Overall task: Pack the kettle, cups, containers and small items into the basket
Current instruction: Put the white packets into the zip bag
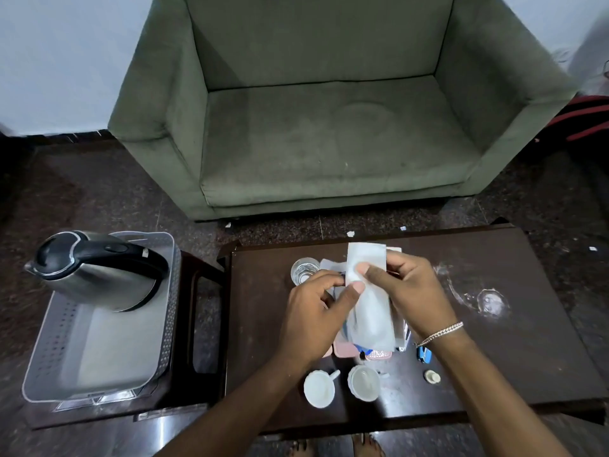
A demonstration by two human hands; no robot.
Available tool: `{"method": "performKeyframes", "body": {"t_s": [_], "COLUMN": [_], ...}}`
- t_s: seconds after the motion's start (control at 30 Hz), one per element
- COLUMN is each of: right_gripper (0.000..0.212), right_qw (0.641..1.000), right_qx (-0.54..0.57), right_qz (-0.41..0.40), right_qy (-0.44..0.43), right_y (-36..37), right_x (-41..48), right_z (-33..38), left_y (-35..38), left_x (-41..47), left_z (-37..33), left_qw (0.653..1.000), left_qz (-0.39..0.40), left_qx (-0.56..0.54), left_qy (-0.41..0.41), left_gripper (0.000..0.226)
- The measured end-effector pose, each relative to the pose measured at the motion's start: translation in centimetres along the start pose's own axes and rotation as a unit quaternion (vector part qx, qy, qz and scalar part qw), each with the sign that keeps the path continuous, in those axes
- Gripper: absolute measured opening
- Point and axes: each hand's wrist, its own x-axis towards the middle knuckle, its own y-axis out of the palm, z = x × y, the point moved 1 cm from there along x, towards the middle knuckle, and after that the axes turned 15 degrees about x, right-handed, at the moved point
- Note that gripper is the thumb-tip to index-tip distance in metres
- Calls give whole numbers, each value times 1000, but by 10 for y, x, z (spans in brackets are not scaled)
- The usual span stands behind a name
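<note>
Currently both our left hand (316, 311) and right hand (410, 291) pinch a translucent white plastic sachet (369, 291); next we judge it goes into the clear perforated plastic basket (99, 354) beside the steel kettle (99, 268).

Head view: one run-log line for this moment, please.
steel kettle: in grey plastic basket | both hands: holding white packet | two white cups: on table

Green sofa (329, 110) against pale wall (59, 54), dark speckled floor (99, 192), dark wooden table (527, 341).
</note>
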Motion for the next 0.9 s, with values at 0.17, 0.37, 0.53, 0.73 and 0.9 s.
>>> {"method": "performKeyframes", "body": {"t_s": [0.17,0.37,0.53,0.73,0.9], "right_gripper": [26,70,82,21,20], "right_qw": [994,1000,988,946,978], "right_qx": [-105,3,-132,-293,-206], "right_qz": [-32,-1,71,128,23], "right_qy": [14,25,41,57,-10], "right_y": [-5,-17,-25,-30,-66], "right_x": [5,9,17,39,63], "right_z": [-8,-5,9,28,50], "left_y": [0,5,9,12,-2], "left_x": [3,2,5,7,8], "left_z": [5,8,13,13,35], "left_qw": [1000,1000,994,995,992], "left_qz": [-13,-19,-50,-34,-53], "left_qx": [-9,15,91,95,111], "left_qy": [2,-18,-19,0,-28], "left_gripper": [9,13,22,16,15]}}
